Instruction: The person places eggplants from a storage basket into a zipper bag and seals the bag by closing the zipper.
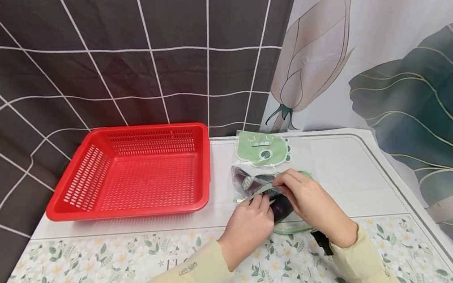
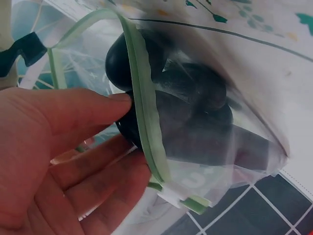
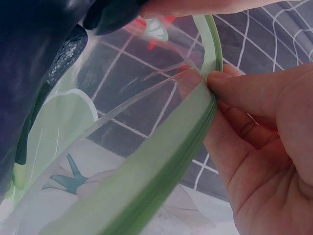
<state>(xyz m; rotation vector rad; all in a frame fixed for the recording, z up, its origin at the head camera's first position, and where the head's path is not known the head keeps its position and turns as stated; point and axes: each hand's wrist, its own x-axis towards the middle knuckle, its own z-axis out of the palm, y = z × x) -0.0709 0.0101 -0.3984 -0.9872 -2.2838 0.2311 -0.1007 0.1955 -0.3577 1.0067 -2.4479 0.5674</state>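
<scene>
A clear zip bag [image 2: 190, 166] with a green zip edge [image 3: 151, 181] holds several dark purple eggplants [image 2: 190, 117]. My left hand [image 1: 250, 222] grips one eggplant at the bag's mouth, its thumb on top and the fingers below, partly behind the green edge. Between finger and thumb, my right hand [image 1: 312, 201] pinches the green edge and holds the mouth apart. Close by, another eggplant [image 1: 282, 209] lies between the two hands in the head view. In the right wrist view a large eggplant [image 3: 34, 58] with a green stem fills the left side.
A red perforated plastic basket [image 1: 149, 179] stands to the left with nothing inside. Behind the bag, clear plastic with a green cartoon face [image 1: 262, 149] lies flat. The table has a floral cover [image 1: 139, 257]; a dark grid-patterned curtain [image 1: 123, 74] hangs at the back.
</scene>
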